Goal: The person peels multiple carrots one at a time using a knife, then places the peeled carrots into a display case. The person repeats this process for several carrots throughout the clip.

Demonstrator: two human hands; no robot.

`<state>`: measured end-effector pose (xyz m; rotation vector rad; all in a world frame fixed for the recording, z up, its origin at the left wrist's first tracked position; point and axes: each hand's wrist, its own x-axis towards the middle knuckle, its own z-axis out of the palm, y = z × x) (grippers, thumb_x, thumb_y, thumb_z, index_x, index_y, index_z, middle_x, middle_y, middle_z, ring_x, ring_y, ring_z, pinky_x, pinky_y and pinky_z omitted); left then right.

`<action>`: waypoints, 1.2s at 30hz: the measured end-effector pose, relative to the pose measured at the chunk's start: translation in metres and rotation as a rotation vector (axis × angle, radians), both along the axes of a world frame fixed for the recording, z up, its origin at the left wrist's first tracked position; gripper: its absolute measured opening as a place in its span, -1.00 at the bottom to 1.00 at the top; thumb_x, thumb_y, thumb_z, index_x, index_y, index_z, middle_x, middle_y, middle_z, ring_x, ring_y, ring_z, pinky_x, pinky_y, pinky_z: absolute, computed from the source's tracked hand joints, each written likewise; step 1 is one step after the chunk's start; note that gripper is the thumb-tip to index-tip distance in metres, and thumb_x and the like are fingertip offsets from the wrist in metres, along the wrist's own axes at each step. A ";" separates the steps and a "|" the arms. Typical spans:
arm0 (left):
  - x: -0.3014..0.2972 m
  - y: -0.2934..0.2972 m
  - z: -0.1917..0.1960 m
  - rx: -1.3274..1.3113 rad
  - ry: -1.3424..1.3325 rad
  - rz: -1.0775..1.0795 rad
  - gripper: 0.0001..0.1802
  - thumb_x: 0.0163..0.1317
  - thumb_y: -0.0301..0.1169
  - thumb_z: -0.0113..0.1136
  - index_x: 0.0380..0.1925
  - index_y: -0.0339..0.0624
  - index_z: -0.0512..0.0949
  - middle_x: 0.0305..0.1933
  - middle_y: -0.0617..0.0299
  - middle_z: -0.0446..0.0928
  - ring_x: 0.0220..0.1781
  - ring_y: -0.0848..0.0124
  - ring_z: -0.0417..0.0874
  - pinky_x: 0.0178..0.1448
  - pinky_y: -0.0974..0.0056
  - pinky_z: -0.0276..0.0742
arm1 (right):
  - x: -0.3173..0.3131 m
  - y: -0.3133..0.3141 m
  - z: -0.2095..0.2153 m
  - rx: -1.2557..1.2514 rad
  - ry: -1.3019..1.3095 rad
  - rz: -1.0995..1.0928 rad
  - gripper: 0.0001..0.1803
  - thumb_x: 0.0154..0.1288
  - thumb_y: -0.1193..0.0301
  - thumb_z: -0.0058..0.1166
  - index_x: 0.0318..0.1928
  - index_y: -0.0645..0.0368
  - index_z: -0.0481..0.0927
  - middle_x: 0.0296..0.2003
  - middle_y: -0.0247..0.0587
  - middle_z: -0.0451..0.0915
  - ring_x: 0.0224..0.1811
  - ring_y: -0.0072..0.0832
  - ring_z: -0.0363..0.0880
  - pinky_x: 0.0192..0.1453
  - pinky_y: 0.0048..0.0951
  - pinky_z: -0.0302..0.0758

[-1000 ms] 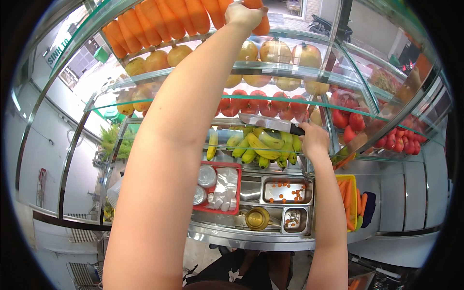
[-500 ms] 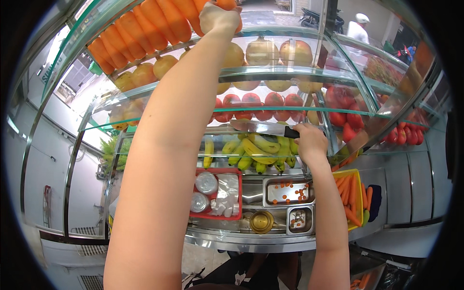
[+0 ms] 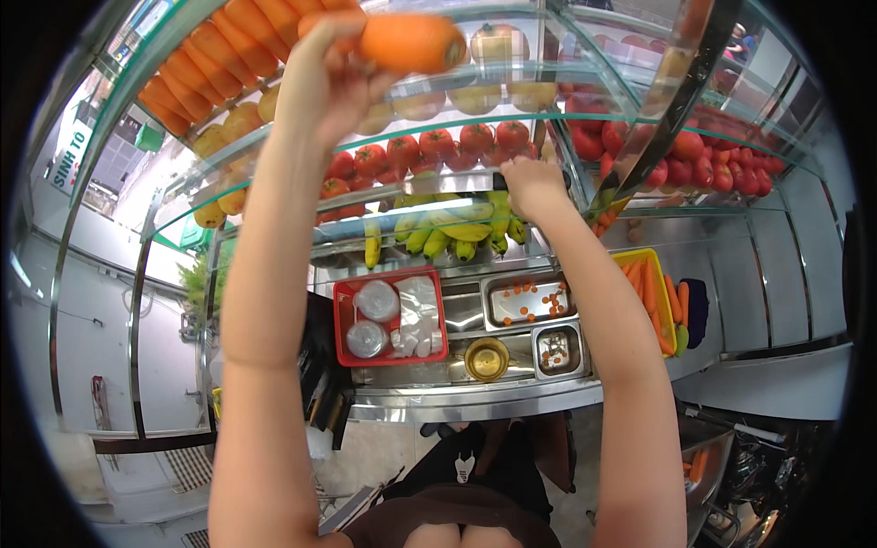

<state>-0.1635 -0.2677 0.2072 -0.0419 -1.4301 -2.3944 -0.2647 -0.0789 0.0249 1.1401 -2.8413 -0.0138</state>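
My left hand (image 3: 322, 89) is raised at the upper middle, its fingers closed round a thick orange carrot (image 3: 416, 44). The carrot lies sideways with its blunt end to the right. Just left of it, a row of carrots (image 3: 215, 57) leans along the top glass shelf. Lower and to the right, my right hand (image 3: 536, 188) grips a knife by its black handle (image 3: 500, 182). Its blade (image 3: 452, 188) points left, in front of the bananas (image 3: 448, 224) and below the tomatoes (image 3: 429, 151).
Glass shelves with steel edges rise ahead. Below stand a red tray (image 3: 344, 354) of lids and bags, a steel tray (image 3: 493, 315) with carrot bits, a small steel container (image 3: 559, 370) and a gold-coloured cup (image 3: 487, 359). A yellow basket (image 3: 671, 292) holds carrots. Red fruit (image 3: 722, 173) lies right.
My left hand has drawn a carrot off the top row, back toward me. My right hand with the knife has shifted left and up in view. The whole view has shifted too.
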 end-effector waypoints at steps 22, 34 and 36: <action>0.171 0.142 -0.175 0.684 -0.451 -0.321 -0.54 0.13 -0.34 0.02 -0.03 -0.41 0.25 0.04 -0.11 0.38 0.08 0.08 0.49 0.12 0.07 0.53 | 0.263 0.210 -0.059 -1.287 -1.126 -0.436 -0.81 0.10 0.64 -0.17 -0.27 0.31 0.49 -0.40 -0.20 0.59 -0.50 -0.62 0.51 -0.41 -0.60 0.46; 0.142 0.199 -0.226 0.005 -0.451 -0.410 -0.41 0.28 0.13 -0.20 -0.21 -0.24 0.41 -0.33 0.12 0.49 -0.23 0.33 0.51 -0.05 0.24 0.41 | 0.253 0.231 -0.031 -1.466 -0.949 -0.354 -0.67 0.40 0.29 -0.19 -0.03 0.31 0.40 -0.27 -0.24 0.46 -0.50 -0.72 0.29 -0.50 -0.74 0.31; 0.140 0.212 -0.224 -0.148 -0.484 -0.475 -0.48 0.28 0.06 -0.10 -0.17 -0.23 0.45 -0.34 0.20 0.51 -0.27 0.46 0.50 -0.12 0.33 0.41 | 0.251 0.243 -0.034 -1.536 -1.065 -0.333 -0.65 0.41 0.24 -0.19 -0.07 0.32 0.41 -0.38 -0.33 0.38 -0.46 -0.75 0.26 -0.49 -0.74 0.30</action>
